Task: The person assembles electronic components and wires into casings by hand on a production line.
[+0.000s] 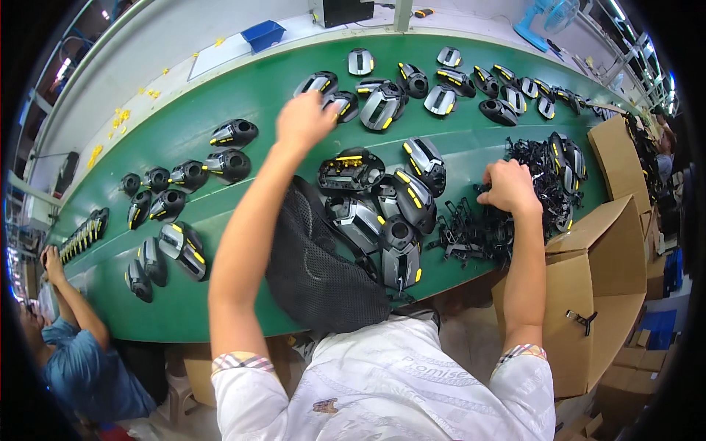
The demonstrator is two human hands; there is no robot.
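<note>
My left hand [303, 123] reaches over the far part of the green table, its fingers curled at the edge of a grey-and-black plastic housing [344, 108] with yellow marks. Another such housing [316, 82] lies just beyond the knuckles. My right hand [510, 185] is above a tangled pile of small black plastic parts [460, 234], thumb and fingers bent and apart, with no held part visible. Between my arms lie several more housings, one of them turned over [351, 172] with its inside and yellow pieces showing. A black mesh bag [312, 272] hangs over the near table edge.
Housings stand along the table [243, 202], at left [182, 250] and far right [515, 99]. An open cardboard box [581, 294] is by my right arm, a black part on its flap. A blue tray [263, 35] sits on the back ledge. A co-worker [88, 353] works at left.
</note>
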